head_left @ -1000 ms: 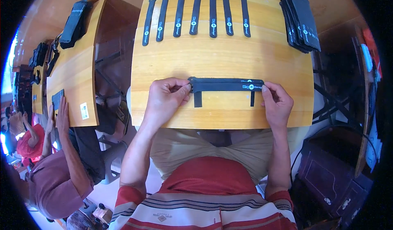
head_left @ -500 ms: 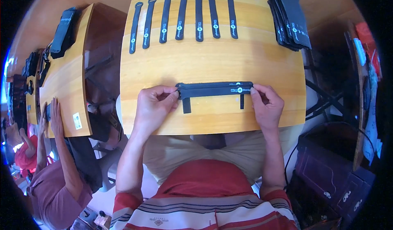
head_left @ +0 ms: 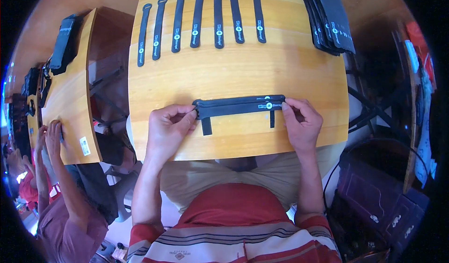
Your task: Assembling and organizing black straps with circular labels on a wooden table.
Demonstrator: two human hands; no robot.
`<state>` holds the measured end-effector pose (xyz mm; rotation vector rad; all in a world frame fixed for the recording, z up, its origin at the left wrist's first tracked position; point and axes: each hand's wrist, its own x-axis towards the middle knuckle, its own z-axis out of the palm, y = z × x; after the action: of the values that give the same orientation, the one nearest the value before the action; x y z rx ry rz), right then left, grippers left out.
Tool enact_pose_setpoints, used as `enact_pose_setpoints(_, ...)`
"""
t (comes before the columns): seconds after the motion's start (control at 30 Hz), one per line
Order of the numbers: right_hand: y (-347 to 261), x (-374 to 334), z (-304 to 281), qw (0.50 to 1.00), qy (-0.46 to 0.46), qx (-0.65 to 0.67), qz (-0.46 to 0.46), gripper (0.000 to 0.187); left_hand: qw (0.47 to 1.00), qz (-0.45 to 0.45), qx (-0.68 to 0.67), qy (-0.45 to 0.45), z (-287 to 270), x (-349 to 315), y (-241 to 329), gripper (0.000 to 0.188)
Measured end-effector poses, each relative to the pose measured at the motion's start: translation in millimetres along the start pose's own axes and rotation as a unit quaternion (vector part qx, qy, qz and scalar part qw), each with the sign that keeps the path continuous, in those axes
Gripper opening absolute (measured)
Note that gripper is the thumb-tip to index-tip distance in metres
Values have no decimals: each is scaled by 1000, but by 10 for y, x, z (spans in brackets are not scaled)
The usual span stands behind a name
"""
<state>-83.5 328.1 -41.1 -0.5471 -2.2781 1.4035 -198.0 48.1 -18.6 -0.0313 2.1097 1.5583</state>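
A stack of long black fabric straps [head_left: 234, 108] with white printing lies across the near part of the wooden table [head_left: 243, 71]. My left hand [head_left: 168, 128] pinches its left end between thumb and fingers. At the opposite end, my right hand [head_left: 303, 122] pinches the corner the same way. Two short black strips stick out from under the stack toward me, a wider strip [head_left: 207, 126] near the left hand and a narrower strip [head_left: 272, 119] near the right. How many layers the stack has, I cannot tell.
Farther back, several black straps [head_left: 197, 19] with slotted round ends lie side by side. A thick pile of black straps [head_left: 333, 22] sits at the far right. On the left, a co-worker's hands [head_left: 52, 139] are at another table [head_left: 70, 104]; a dark cabinet [head_left: 374, 197] stands at right.
The view has shifted slightly, so the table sits a little farther left. Both my hands keep their pinch on the strap stack. The co-worker's hands have changed position.
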Motion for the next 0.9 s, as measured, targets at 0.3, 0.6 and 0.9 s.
enact_pose_setpoints(0.3, -34, 21, -6, 1000, -3, -19, -5, 11, 1000, 14, -2, -2, -18, 1, -19, 12)
enact_pose_setpoints(0.6, -25, 33, -2, 997, 2, -51, -62, 10, 1000, 19, 6, 5, -8, 6, -26, 11)
enact_pose_setpoints(0.9, -36, 31, 23, 996, 10, -60, -59, 9, 1000, 8, 1, 15, -11, -9, 6, 11)
